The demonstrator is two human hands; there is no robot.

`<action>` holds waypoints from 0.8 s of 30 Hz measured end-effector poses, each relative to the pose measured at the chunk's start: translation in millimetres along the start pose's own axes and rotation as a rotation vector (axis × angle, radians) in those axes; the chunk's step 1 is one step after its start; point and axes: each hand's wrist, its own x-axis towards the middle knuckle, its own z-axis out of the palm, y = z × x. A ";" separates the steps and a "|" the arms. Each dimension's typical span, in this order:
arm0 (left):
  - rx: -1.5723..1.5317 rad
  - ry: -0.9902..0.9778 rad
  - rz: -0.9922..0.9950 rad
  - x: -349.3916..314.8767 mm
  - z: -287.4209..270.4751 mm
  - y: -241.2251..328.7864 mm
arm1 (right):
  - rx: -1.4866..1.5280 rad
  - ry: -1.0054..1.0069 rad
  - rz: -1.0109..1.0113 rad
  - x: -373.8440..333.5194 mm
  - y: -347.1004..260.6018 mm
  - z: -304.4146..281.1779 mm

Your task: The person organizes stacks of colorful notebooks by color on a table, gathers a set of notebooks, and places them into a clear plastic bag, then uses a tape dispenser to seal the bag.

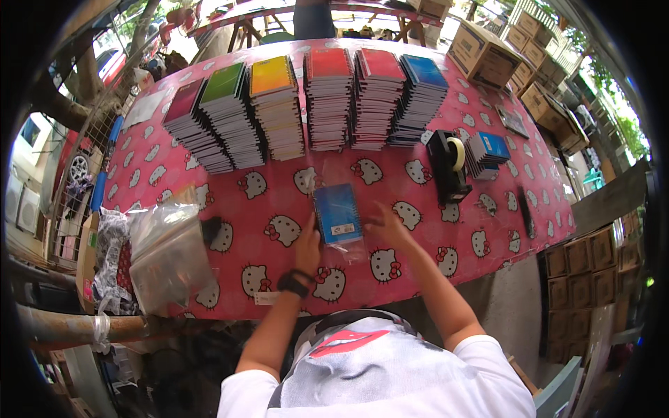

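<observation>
While the left hand point(307, 245) grips a glossy spiral notebook point(336, 209), the right point(390, 228) splays empty.

**Open-air packing workshop, notebooks by the stack**

And it's a packing workshop, outdoors by every sign! Spiral notebooks point(279, 118) stand in tall stacks along the far edge of the table point(460, 217), clear plastic sleeves point(171, 258) lie at its near left corner, and a tape dispenser point(441, 167) sits in from the right edge. Cardboard cartons point(484, 57) pile up by the far right corner, a second table point(265, 10) beyond. Daylight pours in, and look left: tree trunk point(59, 108), wire mesh point(93, 150), a car point(80, 167)!
</observation>
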 end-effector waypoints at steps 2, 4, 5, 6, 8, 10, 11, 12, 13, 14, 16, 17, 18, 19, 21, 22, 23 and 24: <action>-0.099 -0.005 -0.042 -12.6 3.5 7.1 | 0.371 -0.038 -0.026 -13.4 -5.8 19.3; -0.138 -0.049 -0.096 -8.6 -0.2 32.8 | 0.431 -0.115 -0.106 -24.8 -16.8 -3.0; -0.129 -0.094 -0.134 -5.9 -3.4 51.1 | 0.459 -0.152 -0.143 -28.9 -21.1 -13.4; -0.119 -0.136 -0.173 -4.9 -5.2 67.2 | 0.201 -0.082 -0.267 -32.9 -29.8 -14.7; 0.266 -0.025 0.169 6.4 8.6 78.6 | -0.322 0.063 -0.492 -35.1 -44.4 -9.2; 0.207 -0.035 0.249 18.8 26.1 83.1 | -0.040 -0.008 -0.477 -22.1 -49.9 -1.1; -0.045 -0.109 0.138 24.6 37.3 73.4 | 0.101 -0.048 -0.470 -17.3 -51.7 0.1; -0.294 -0.179 0.018 29.0 41.7 66.1 | 0.140 -0.066 -0.420 -17.4 -57.0 -1.1; -0.359 -0.231 0.012 33.9 42.0 75.6 | 0.175 -0.075 -0.365 -21.4 -65.7 -8.0; -0.423 -0.283 0.006 37.4 38.7 85.2 | 0.210 -0.085 -0.312 -24.4 -74.2 -14.0; -0.378 -0.362 0.012 37.7 29.8 100.8 | 0.047 -0.038 -0.451 -35.0 -80.9 -20.4; -0.269 -0.388 0.030 38.9 23.9 104.7 | -0.035 -0.015 -0.513 -39.2 -79.0 -21.2; -0.167 -0.421 0.053 39.2 25.6 105.6 | -0.074 -0.018 -0.470 -41.2 -69.7 -22.5; -0.201 -0.421 0.048 35.1 26.1 99.1 | -0.109 -0.033 -0.441 -39.2 -59.6 -17.9; -0.267 -0.421 0.044 27.1 28.9 76.2 | -0.092 -0.052 -0.493 -33.9 -40.0 -7.5; -0.243 -0.364 0.092 25.6 34.0 73.8 | -0.044 -0.053 -0.568 -32.8 -31.9 -3.3; -0.220 -0.307 0.141 23.8 40.8 71.5 | 0.004 -0.053 -0.645 -31.1 -24.2 -1.0; -0.196 -0.246 0.177 17.8 45.7 72.3 | 0.037 -0.051 -0.590 -32.1 -25.6 1.4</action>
